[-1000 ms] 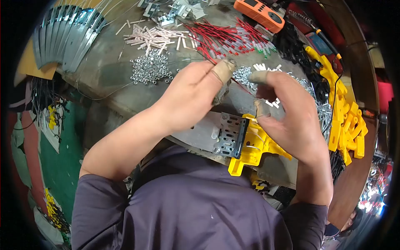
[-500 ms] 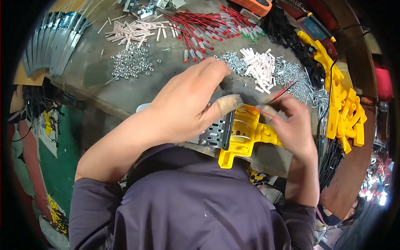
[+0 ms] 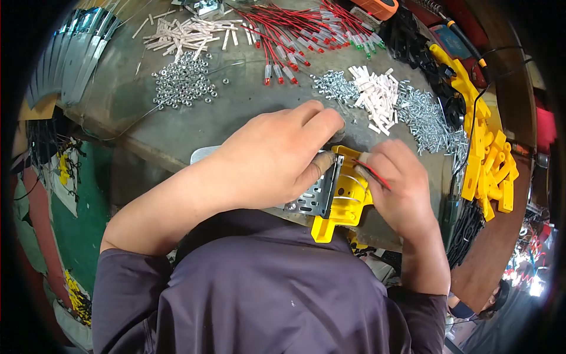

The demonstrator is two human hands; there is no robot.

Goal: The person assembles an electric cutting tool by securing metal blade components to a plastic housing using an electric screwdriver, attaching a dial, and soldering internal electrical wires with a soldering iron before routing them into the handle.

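Over the head feed I see that both hands have come down; a second ago they held the wire between them above the table, and now the left hand (image 3: pixel 277 156) lies over the slotted metal plate (image 3: pixel 312 202) while the right hand (image 3: pixel 402 186) is at the right side of the yellow frame (image 3: pixel 348 203); to me this means that attention has passed from handling the wire in the air to placing it at the frame.

The red and black wire (image 3: pixel 380 178) lies along the curled right fingers, and I judge it pinched by thumb and forefinger, one end pointing toward the frame's upper part; the left thumb, in a worn cover, reaches the plate's upper corner with the forefinger bent beyond it; I cannot tell whether those fingertips press on anything, as the hand hides them.

The frame sits near the table's (image 3: pixel 259 97) close edge, directly beside the plate; half a second ago the wire stood up loose from the right hand, and now it lies lower; the screws (image 3: pixel 424 118) and white pegs (image 3: pixel 377 94), partly covered a second ago, show plainly beyond the hands.
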